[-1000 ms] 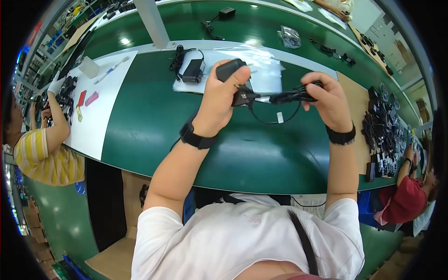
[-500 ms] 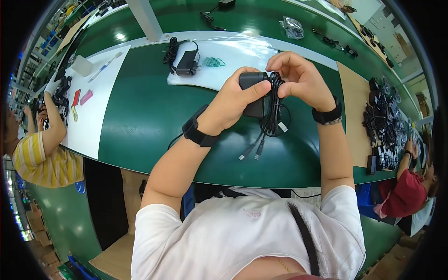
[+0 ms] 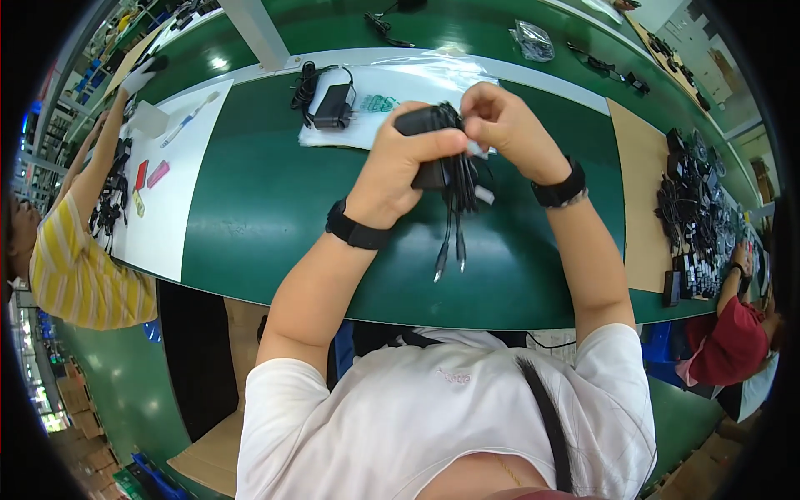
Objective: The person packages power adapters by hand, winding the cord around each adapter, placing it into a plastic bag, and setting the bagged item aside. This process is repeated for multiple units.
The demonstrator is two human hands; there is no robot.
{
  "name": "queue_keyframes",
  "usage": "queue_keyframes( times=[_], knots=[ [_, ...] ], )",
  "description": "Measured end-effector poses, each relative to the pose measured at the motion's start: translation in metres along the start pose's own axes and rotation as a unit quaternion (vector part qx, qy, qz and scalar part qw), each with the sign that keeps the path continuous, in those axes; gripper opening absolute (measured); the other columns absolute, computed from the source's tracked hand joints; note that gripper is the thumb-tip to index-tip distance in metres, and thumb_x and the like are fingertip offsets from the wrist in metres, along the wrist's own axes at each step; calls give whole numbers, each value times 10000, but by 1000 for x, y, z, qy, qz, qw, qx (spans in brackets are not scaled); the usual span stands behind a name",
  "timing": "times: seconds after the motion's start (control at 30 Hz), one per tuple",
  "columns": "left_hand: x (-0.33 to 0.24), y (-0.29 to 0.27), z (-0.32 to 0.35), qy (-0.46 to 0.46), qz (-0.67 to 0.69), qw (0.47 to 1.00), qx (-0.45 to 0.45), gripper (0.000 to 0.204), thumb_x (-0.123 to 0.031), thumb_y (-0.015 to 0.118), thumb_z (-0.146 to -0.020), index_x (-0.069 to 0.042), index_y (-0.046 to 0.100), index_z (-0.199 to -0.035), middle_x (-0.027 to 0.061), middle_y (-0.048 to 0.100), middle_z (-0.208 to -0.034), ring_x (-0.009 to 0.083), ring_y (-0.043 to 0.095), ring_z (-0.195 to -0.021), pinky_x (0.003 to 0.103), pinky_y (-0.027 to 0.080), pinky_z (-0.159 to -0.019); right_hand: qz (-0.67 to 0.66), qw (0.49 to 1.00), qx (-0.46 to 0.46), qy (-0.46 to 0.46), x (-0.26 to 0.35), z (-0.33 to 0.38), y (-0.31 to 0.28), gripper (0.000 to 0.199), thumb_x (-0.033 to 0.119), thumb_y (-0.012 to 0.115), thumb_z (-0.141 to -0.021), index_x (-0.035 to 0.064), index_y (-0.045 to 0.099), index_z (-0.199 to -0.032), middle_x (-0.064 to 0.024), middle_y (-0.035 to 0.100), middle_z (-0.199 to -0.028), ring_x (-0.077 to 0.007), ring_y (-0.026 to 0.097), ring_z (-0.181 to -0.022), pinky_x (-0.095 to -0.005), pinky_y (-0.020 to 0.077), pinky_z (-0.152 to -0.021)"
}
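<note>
Left hand [image 3: 385,171] clasps black adapter [image 3: 419,123] and bundled cable [image 3: 461,187] above green table [image 3: 258,200]; cable ends [image 3: 442,265] hang toward 6 o'clock. Right hand [image 3: 517,133] at adapter's 3 o'clock, fingers [image 3: 483,96] bent narrow by cable; cannot tell whether they grip it. From held adapter: another adapter [image 3: 334,107] on plastic bags [image 3: 342,137] at 10 o'clock, cable pile [image 3: 692,217] past 3.

Open green tabletop [image 3: 267,200] left of hands [image 3: 393,171]; adapter [image 3: 335,107] on plastic sheets [image 3: 403,80] obstructs beyond
</note>
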State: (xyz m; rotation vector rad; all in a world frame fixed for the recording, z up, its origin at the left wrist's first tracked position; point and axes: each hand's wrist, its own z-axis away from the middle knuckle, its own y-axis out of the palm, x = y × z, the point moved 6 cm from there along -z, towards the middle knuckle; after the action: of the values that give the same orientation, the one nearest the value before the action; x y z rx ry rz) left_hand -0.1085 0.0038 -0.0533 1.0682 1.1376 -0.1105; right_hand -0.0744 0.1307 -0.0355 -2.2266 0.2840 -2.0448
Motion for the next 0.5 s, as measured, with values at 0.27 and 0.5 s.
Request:
queue_keyframes(
  times=[0.27, 0.5],
  knots=[
    [-65, -2, 33, 476, -400, 764, -174, 534, -67, 827, -558, -32, 443, -928, 79, 588, -839, 142, 599, -742, 258, 506, -637, -214, 941, 94, 244, -18, 50, 52, 399, 373, 448, -927, -2, 573, -874, -60, 561, -610, -132, 548, -492, -225, 472, -477],
    [-21, 5, 23, 284, -272, 913, -105, 532, -43, 796, -598, -34, 410, -964, 97, 601, -833, 127, 597, -748, 258, 508, -649, -485, 836, -123, 225, -44, 38, 45, 309, 274, 405, -953, 11, 515, -1070, -55, 604, -893, -128, 579, -853, -306, 481, -814]
  ],
)
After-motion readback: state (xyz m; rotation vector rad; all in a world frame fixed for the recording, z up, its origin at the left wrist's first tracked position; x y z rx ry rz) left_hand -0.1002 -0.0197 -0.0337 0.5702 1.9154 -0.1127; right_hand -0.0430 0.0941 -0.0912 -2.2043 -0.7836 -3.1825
